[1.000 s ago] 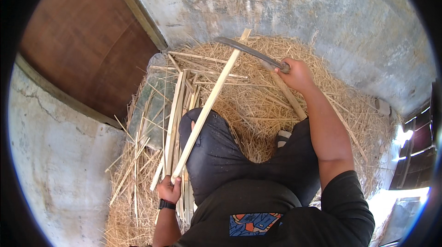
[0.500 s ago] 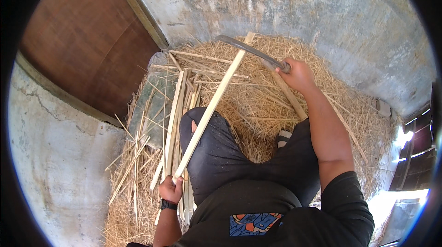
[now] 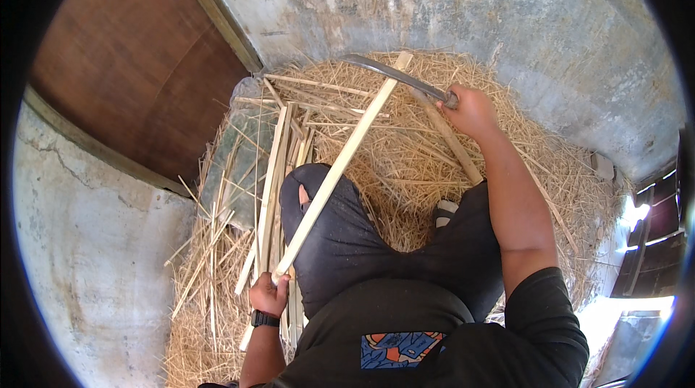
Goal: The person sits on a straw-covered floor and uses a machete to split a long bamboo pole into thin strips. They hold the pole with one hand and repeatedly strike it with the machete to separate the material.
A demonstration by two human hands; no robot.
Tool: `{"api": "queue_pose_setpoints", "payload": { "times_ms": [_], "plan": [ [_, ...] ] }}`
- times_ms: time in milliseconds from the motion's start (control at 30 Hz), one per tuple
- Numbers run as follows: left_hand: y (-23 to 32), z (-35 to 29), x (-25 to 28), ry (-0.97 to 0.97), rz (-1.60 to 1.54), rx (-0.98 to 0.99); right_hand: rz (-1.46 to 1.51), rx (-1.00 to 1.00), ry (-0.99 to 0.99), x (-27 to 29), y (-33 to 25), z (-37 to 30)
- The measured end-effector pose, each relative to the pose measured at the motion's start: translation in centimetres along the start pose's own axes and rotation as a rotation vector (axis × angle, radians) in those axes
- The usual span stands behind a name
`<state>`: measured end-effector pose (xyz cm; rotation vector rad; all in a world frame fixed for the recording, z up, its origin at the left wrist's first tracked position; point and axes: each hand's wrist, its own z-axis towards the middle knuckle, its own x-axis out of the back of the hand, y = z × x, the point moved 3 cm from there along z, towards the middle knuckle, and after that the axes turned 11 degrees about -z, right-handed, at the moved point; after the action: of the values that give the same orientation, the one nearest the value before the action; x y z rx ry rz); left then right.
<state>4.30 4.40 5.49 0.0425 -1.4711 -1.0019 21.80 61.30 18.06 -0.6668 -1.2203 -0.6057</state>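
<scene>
My left hand (image 3: 269, 295) is closed on the near end of a long pale bamboo strip (image 3: 334, 174). The strip slants up and to the right, over my left thigh, with its far end above the straw. My right hand (image 3: 470, 111) grips the handle of a machete (image 3: 394, 74). Its dark, slightly curved blade points left and lies across the strip near the far end. A thicker wooden stick (image 3: 450, 136) slopes through the straw beneath the blade, its lower end by my right knee. Beside my left leg lies a bundle of split bamboo strips (image 3: 274, 192).
Shavings and straw (image 3: 405, 207) cover the floor around my legs. A greenish stone slab (image 3: 239, 163) lies at the left under loose strips. A weathered wall (image 3: 463, 4) stands ahead, and a brown wooden door (image 3: 137, 62) is at the upper left.
The bamboo strip's far end has shifted slightly right. My right hand and the machete have moved a little too, the blade still across the strip. My left hand keeps its hold.
</scene>
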Motion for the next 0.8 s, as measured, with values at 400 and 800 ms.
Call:
{"api": "queue_pose_setpoints", "payload": {
  "times_ms": [400,800],
  "plan": [
    [0.1,0.0,0.2,0.023,0.071,-0.040,-0.063,0.013,-0.007,0.3,-0.1,-0.1],
    [0.1,0.0,0.3,0.043,0.104,-0.058,-0.082,-0.008,-0.064,0.7,-0.6,-0.3]
  ]
}}
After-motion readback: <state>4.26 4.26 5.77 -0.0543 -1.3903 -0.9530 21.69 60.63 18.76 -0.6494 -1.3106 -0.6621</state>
